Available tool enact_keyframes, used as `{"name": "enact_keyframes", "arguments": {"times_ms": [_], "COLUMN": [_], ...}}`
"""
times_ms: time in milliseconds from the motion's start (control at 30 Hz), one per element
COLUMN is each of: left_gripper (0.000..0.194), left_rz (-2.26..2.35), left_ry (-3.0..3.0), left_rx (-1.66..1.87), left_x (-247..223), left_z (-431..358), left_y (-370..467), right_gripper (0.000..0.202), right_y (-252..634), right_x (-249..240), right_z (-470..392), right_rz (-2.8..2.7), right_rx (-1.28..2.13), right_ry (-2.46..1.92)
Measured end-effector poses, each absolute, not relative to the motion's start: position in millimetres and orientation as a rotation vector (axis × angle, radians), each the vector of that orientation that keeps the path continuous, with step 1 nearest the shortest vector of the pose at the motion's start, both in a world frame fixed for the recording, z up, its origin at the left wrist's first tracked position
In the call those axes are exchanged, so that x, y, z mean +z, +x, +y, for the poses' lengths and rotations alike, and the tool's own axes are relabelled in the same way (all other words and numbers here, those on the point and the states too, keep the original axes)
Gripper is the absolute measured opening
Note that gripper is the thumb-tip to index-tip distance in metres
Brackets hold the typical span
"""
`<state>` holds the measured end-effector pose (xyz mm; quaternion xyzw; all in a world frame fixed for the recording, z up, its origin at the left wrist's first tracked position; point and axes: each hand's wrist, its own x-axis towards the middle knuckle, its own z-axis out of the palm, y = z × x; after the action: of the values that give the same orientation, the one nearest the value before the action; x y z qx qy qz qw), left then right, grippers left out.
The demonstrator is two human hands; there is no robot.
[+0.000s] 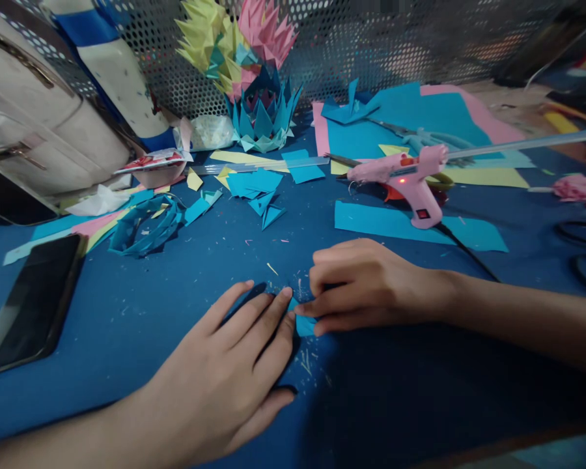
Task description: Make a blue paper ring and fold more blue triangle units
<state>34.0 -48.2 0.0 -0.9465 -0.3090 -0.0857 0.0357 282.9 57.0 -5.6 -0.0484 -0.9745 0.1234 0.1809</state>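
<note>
A small piece of bright blue paper (305, 324) lies on the dark blue table surface between my two hands. My left hand (244, 355) rests flat with its fingers apart, its fingertips touching the paper's left edge. From the right, my right hand (366, 286) has its fingers curled, with thumb and forefinger closed on the right part of the paper. Part of the paper is hidden by the fingers. Tiny paper scraps lie around both hands.
A pink glue gun (417, 179) with a glue stick lies beyond my right hand, its cord running behind the wrist. A phone (34, 299), a blue paper ring (146, 225), folded paper flowers (264, 107), blue strips (469, 229) and a white bag (43, 111) surround the work area.
</note>
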Motion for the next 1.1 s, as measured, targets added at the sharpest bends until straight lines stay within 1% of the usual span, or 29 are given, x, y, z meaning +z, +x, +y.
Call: {"name": "enact_keyframes", "arguments": {"times_ms": [433, 700, 900, 1100], "left_gripper": [0.048, 0.049, 0.047, 0.046], "left_rz": [-0.846, -0.872, -0.921, -0.965], "left_ry": [-2.963, -2.966, -2.897, -2.880], "left_rx": [-0.404, -0.360, -0.327, -0.298], "left_x": [-3.5, -1.4, 1.1, 0.1], "left_z": [-45.4, -44.3, -46.7, -47.5], "left_y": [29.5, 30.4, 32.6, 31.7], "right_gripper": [0.026, 0.021, 0.025, 0.022], "right_y": [283.7, 284.0, 283.8, 283.5], "right_x": [-7.6, -7.0, -7.0, -7.9], "right_z": [57.5, 57.4, 57.6, 58.2], "right_rz": [-2.727, -2.736, -2.739, -2.737], "right_rx": [0.412, 0.433, 0.395, 0.414], "right_ry": [-0.127, -0.126, -0.117, -0.096]}}
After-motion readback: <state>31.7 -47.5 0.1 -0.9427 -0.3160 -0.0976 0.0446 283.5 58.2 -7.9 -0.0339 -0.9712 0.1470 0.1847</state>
